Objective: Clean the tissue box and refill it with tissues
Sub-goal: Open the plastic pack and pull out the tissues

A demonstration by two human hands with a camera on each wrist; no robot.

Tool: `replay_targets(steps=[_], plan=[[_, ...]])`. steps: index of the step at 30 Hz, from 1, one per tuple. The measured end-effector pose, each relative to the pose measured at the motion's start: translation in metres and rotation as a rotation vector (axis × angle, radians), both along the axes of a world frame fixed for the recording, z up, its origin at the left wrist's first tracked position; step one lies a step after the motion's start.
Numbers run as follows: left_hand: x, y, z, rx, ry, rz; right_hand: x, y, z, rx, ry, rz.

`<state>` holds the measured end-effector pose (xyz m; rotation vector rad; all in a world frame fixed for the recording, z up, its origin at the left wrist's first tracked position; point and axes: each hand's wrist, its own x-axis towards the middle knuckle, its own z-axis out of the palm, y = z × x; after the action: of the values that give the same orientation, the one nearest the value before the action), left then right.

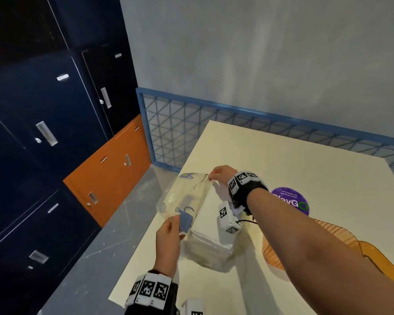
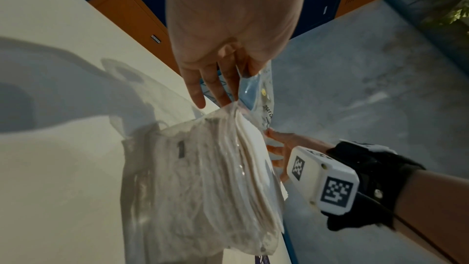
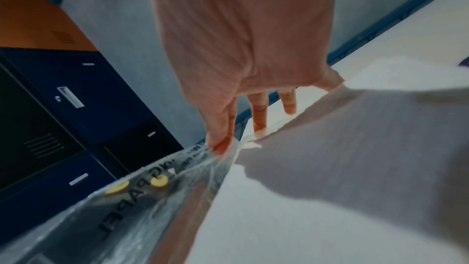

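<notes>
Cream counter (image 1: 282, 160) fills the head view from 6 to 2 o'clock, grey floor and navy and orange lockers (image 1: 43, 123) at 9 to 10 o'clock, a blue lattice rail (image 1: 237, 117) along the grey wall at 12 to 3.

Nearest: left hand (image 1: 168, 244) at 6 o'clock, grip pinched on the near edge of the clear plastic wrapper (image 1: 184, 196), thumb on top by a blue printed patch. Stack of white tissues (image 1: 210, 248) hangs out of the wrapper just right of that hand, over the counter's left edge; the left wrist view shows many folded layers (image 2: 203, 178), slightly fanned, still partly sheathed in film.

Wrapper: transparent, blue drawings, black lettering; only "PAPE" reads in the right wrist view (image 3: 121, 208), the rest blurred. Long axis runs 7 to 1 o'clock, stretched between both hands.

Right hand (image 1: 221, 175) at the far end, grip pinched on the wrapper's serrated corner, other fingers (image 3: 260, 111) extended.

Orange ribbed object (image 1: 328, 244) at 4 o'clock, largely hidden behind the right forearm; cannot tell what it is. Purple round sticker (image 1: 289, 198) beyond, half covered.
</notes>
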<state>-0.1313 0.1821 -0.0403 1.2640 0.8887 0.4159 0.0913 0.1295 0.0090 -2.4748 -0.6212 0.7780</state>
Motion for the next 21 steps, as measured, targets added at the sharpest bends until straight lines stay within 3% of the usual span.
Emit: replay_targets(steps=[4, 7, 12, 14, 17, 21], plan=[[0.001, 0.002, -0.004, -0.173, 0.011, 0.044, 0.003, 0.01, -0.001, -0.109, -0.021, -0.088], [0.005, 0.005, -0.007, -0.322, 0.044, 0.072, -0.002, 0.013, -0.004, -0.286, -0.256, -0.102], [0.009, 0.011, -0.022, -0.262, 0.183, 0.112, -0.001, -0.006, 0.018, -0.189, -0.332, -0.068], [0.009, 0.011, -0.021, -0.027, 0.292, 0.133, 0.002, -0.025, 0.027, -0.177, -0.297, -0.034], [0.013, 0.003, -0.006, 0.459, 0.492, 0.002, 0.001, -0.063, 0.036, -0.229, -0.272, 0.033], [0.025, -0.015, 0.003, 0.83, 0.587, -0.188, 0.0, -0.132, 0.032, -0.258, -0.272, -0.023]])
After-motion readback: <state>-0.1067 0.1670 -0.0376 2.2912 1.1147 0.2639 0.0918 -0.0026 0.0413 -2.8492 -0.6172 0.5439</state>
